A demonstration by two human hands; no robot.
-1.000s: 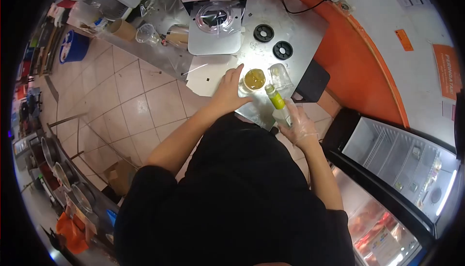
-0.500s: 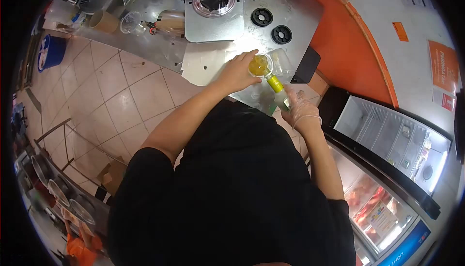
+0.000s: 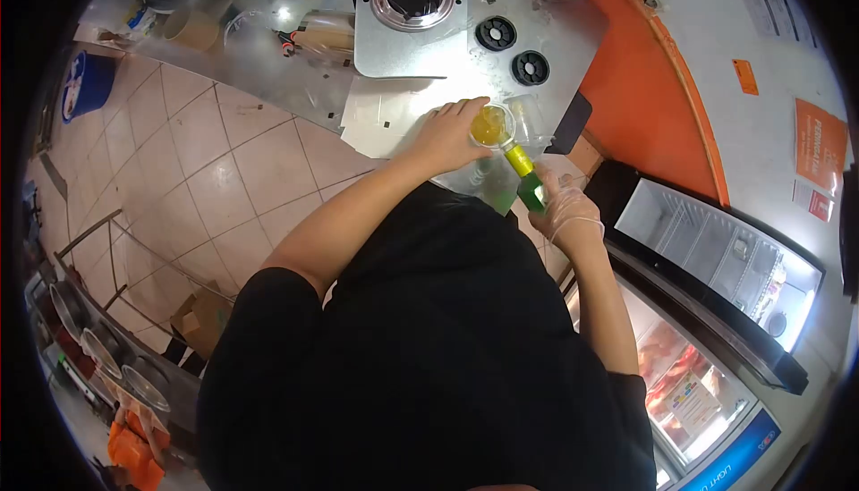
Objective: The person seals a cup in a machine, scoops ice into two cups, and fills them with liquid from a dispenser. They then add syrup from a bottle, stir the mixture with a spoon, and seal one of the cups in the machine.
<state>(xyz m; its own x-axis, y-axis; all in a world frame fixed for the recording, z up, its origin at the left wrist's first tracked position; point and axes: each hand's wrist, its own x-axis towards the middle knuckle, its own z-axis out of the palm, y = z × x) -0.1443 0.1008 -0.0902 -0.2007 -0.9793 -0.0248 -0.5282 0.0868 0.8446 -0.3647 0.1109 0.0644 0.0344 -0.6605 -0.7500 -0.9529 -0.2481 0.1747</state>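
Left hand (image 3: 450,138) curled around the side of the cup (image 3: 491,125) of yellow liquid, above the metal table (image 3: 331,88); gloved right hand (image 3: 565,208) closed around the green bottle (image 3: 524,176), its neck at the cup's rim, black discs (image 3: 513,50) beyond.

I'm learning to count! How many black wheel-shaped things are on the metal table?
2. One black disc is beside the silver base; the other disc is nearer the orange wall.
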